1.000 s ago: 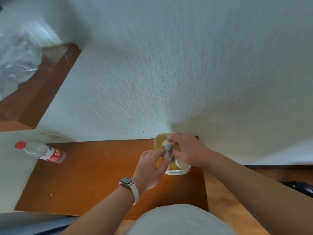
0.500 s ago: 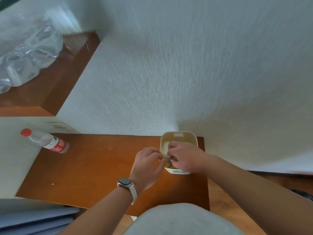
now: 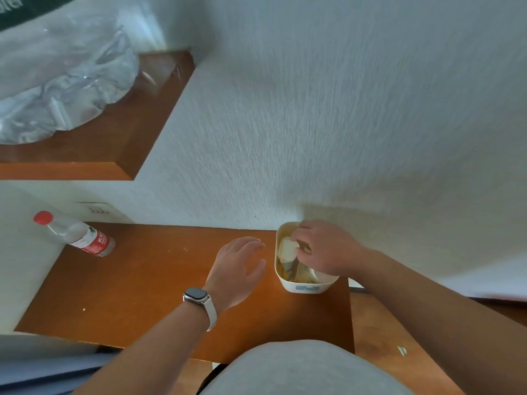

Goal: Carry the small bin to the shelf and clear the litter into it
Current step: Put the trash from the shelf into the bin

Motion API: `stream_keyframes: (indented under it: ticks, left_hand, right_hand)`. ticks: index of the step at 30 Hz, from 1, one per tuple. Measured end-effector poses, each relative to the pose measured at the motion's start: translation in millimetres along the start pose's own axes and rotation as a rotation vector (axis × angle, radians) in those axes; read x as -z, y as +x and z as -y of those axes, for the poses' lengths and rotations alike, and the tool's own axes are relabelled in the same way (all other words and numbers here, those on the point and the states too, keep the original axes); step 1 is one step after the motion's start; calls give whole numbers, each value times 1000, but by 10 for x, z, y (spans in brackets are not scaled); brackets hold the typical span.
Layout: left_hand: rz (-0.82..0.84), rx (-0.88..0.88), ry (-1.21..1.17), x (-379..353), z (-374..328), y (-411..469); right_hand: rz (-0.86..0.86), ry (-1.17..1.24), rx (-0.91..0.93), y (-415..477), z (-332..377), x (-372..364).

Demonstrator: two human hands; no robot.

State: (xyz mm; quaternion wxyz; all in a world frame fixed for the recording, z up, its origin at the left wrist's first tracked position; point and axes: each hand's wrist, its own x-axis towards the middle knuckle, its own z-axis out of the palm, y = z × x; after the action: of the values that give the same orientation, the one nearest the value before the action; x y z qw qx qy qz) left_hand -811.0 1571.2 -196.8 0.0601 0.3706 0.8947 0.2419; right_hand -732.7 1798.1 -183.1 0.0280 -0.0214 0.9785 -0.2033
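Small bin (image 3: 302,287) sits lower centre-right of frame, on brown shelf (image 3: 137,283) by the wall. R hand (image 3: 323,249) over it, fingers curled on white scrap (image 3: 287,248) inside. L hand (image 3: 236,270) just left, fingers loose, holding nothing.

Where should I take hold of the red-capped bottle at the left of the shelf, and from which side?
Grip the bottle round its clear body above the red label, coming from the right with the open left hand. It seems to stand upright, with a white surface close on its left.
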Motion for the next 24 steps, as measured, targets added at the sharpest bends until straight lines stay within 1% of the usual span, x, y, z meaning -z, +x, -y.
stream_keyframes:
  ticks: [6, 11, 17, 24]
  left_hand:
    - [93, -112, 190, 235, 300, -19]
    - [113, -148, 294, 510, 634, -38]
    - [54, -84, 335, 924, 1207, -252]
    - [1, 108, 375, 1393, 2157, -615]
  right_hand:
    - [-75, -131, -10, 10, 226, 101]
    - [-46, -182, -41, 240, 630, -33]
    - [0, -244, -25, 711, 1251, -228]
    - [67, -315, 77, 1449, 2013, -529]
